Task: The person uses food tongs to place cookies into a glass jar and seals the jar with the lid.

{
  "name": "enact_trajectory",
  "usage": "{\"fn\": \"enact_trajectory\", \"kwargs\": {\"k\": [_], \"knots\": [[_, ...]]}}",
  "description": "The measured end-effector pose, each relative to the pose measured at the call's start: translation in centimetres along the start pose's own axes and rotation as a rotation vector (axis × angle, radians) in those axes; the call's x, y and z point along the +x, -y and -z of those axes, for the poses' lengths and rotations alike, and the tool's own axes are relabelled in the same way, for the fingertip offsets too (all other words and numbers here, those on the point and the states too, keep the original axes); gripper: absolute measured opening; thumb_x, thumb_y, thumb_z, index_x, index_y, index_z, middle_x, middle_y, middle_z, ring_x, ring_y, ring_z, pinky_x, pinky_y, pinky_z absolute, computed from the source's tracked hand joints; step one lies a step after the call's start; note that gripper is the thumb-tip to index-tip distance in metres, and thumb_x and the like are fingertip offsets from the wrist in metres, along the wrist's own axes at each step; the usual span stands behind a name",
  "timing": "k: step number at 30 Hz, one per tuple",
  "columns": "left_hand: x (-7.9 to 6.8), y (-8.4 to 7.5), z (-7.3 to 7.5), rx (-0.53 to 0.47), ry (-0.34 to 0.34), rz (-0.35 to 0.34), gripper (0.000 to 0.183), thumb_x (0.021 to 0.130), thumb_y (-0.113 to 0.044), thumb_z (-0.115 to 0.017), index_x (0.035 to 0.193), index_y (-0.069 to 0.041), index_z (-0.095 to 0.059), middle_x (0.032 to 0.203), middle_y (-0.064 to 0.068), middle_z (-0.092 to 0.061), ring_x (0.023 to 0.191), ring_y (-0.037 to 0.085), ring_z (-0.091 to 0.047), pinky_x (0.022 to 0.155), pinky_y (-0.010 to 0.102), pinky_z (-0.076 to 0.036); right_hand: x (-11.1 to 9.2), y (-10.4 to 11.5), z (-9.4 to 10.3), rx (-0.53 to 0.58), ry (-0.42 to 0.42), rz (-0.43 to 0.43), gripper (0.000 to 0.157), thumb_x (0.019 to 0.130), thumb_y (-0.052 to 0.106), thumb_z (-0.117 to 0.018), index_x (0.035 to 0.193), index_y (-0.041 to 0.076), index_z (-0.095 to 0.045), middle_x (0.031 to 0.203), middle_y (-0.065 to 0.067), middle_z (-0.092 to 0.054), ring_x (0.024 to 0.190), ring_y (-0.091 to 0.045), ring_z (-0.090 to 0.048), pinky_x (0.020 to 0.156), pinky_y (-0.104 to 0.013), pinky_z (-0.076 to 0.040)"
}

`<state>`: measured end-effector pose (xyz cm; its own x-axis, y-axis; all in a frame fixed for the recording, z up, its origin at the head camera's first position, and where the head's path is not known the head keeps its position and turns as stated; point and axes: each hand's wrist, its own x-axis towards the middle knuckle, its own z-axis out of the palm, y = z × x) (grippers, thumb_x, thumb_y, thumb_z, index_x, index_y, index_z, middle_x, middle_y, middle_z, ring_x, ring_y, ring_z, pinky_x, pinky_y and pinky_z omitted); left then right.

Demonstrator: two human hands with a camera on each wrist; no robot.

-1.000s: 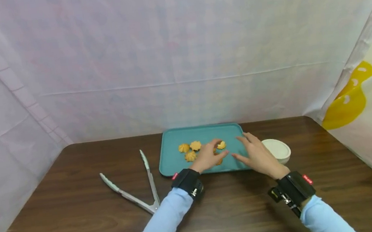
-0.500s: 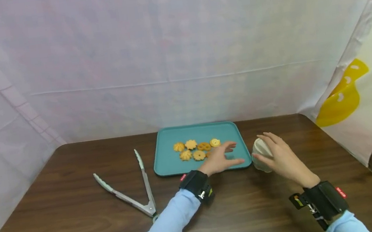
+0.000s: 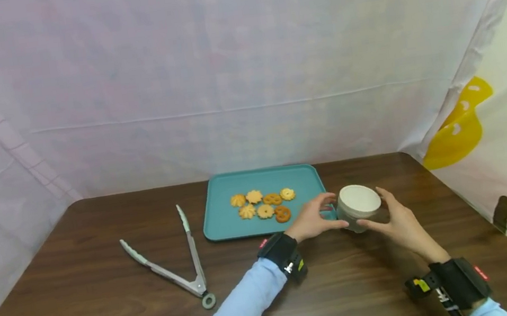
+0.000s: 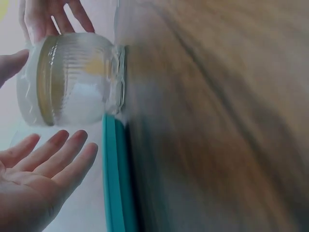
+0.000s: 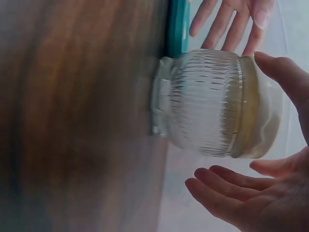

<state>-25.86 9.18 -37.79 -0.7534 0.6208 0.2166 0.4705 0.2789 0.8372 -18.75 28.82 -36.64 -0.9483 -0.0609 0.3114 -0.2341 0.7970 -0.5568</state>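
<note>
A ribbed clear glass jar (image 5: 203,104) with a white lid (image 3: 359,199) stands upright on the table, at the right end of the teal tray (image 3: 224,231). My left hand (image 3: 313,219) is at the jar's left side, fingers extended and apart from the glass in the left wrist view. Around the right side is my right hand (image 3: 399,224). Its thumb is close to the lid in the right wrist view, and its other fingers stay clear of the jar; whether the thumb touches cannot be told. Several cookies (image 3: 265,211) and pretzels (image 3: 282,214) lie on the tray.
Metal tongs (image 3: 187,279) with pale tips lie spread on the table (image 3: 83,287) to the left of the tray. A pale curtain (image 3: 223,76) hangs behind the table's far edge. More cloth with a yellow shape (image 3: 457,136) hangs at the right.
Both hands have moved right from over the tray to either side of the jar. The head view has shifted, and the cookies and pretzels now show uncovered.
</note>
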Motion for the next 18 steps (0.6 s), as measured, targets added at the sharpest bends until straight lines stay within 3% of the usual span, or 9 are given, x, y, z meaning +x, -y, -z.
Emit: {"fn": "enact_trajectory", "kwargs": {"k": [5,9,12,18], "knots": [[0.8,-0.2,-0.8,0.033,-0.017,-0.005,0.077,0.069,-0.018,-0.075,0.132,-0.001,-0.034,0.128,0.020,-0.051,0.111,0.026,-0.051,0.090,0.031,-0.047,0.0,-0.7,-0.2,0.063,0.056,-0.077,0.096,0.076,0.038,-0.067,0.136,-0.012,-0.010,0.128,-0.045,-0.033,0.107,-0.053,-0.043,0.082,-0.064,-0.041],[1.4,-0.3,-1.1,0.112,-0.030,0.002,0.087,0.064,-0.020,-0.078,0.134,-0.001,-0.029,0.129,0.019,-0.051,0.112,0.024,-0.050,0.093,0.030,-0.043,0.5,-1.2,-0.8,0.142,0.058,-0.094,0.095,0.074,0.037,-0.069,0.136,-0.009,-0.014,0.130,-0.041,-0.033,0.111,-0.051,-0.039,0.085,-0.064,-0.038],[1.7,-0.4,-1.3,0.154,-0.021,0.028,0.093,0.062,-0.020,-0.080,0.136,-0.001,-0.026,0.128,0.020,-0.051,0.112,0.024,-0.050,0.093,0.029,-0.042,1.0,-1.3,-1.2,0.223,0.080,-0.084,0.093,0.073,0.032,-0.071,0.137,-0.007,-0.015,0.132,-0.039,-0.031,0.115,-0.050,-0.034,0.088,-0.065,-0.034],[2.1,-0.3,-1.7,0.124,0.005,0.052,0.091,0.061,-0.008,-0.078,0.135,0.000,-0.027,0.131,0.021,-0.049,0.112,0.027,-0.050,0.094,0.030,-0.042,1.5,-1.1,-1.5,0.368,0.094,-0.085,0.092,0.071,0.019,-0.074,0.136,-0.007,-0.015,0.132,-0.037,-0.029,0.118,-0.047,-0.031,0.096,-0.063,-0.026]]}}
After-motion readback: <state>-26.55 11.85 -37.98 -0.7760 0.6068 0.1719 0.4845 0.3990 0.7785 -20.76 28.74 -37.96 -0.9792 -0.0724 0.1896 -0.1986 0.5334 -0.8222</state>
